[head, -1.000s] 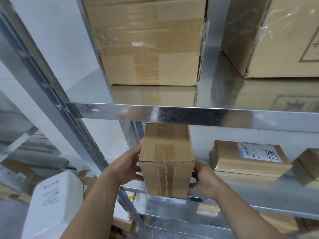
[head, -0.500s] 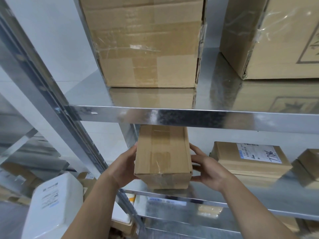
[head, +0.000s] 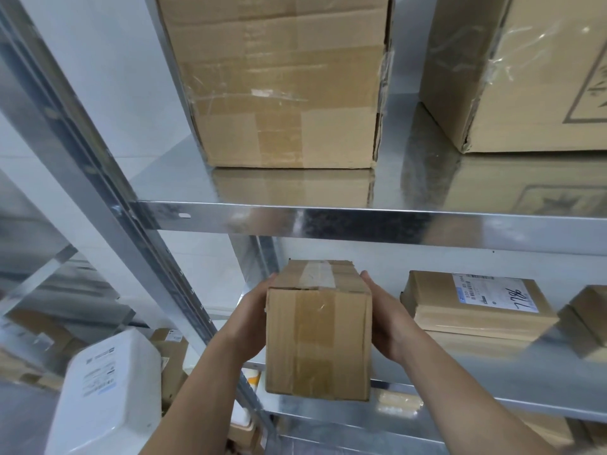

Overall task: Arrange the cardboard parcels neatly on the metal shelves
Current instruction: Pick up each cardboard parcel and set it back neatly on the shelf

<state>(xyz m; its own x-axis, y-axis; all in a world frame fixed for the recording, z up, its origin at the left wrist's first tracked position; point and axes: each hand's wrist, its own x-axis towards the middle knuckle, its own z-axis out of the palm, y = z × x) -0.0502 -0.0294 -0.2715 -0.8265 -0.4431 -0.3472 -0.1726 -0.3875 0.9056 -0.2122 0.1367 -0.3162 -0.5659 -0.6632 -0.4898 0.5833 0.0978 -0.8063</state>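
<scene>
A small brown cardboard parcel (head: 317, 339), sealed with clear tape, is held upright at the left end of the middle metal shelf (head: 492, 382). Its broad face is turned toward me and its lower part hangs in front of the shelf's front edge. My left hand (head: 251, 320) grips its left side and my right hand (head: 387, 320) grips its right side. A flat parcel with a white label (head: 476, 303) lies on the same shelf to the right, apart from the held parcel.
Two large cartons (head: 282, 87) (head: 525, 77) stand on the upper shelf (head: 361, 221). Another small parcel (head: 588, 316) sits at the far right. A slanted metal post (head: 131, 224) rises on the left, with a white container (head: 108, 389) and more boxes below.
The parcel was tipped from lying flat, deep on the shelf, to standing with its broad face toward me. It came nearer the front edge. Both hands shifted along its sides.
</scene>
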